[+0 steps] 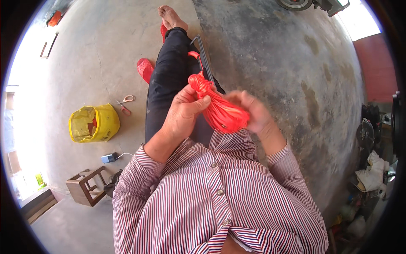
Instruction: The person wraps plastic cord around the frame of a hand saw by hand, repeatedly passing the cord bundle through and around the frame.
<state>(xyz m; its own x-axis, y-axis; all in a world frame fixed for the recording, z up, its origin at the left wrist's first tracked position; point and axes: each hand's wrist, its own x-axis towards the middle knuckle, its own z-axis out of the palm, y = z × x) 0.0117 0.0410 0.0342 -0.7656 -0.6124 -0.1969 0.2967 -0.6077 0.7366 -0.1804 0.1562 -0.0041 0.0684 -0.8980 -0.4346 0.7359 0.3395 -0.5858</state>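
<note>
Over my lap, my left hand [186, 106] grips a bundle of shiny red cord [226, 111], thumb pressed on it below a knotted lump at its top. The looped strands fan out down and to the right. My right hand [253, 111] is at the bundle's right side, blurred by motion. Its fingers are partly hidden, so whether they hold any strands is unclear. Just beyond the bundle, a dark grey metal frame [204, 57] lies along my legs, with a red curved piece [194, 54] beside it.
On the concrete floor to the left stand a yellow bag [108, 122], scissors [125, 101], a small dark device with a white cable [109, 158] and a wooden stool [86, 188]. A red slipper [145, 69] lies by my leg. Clutter [372, 171] lines the right edge.
</note>
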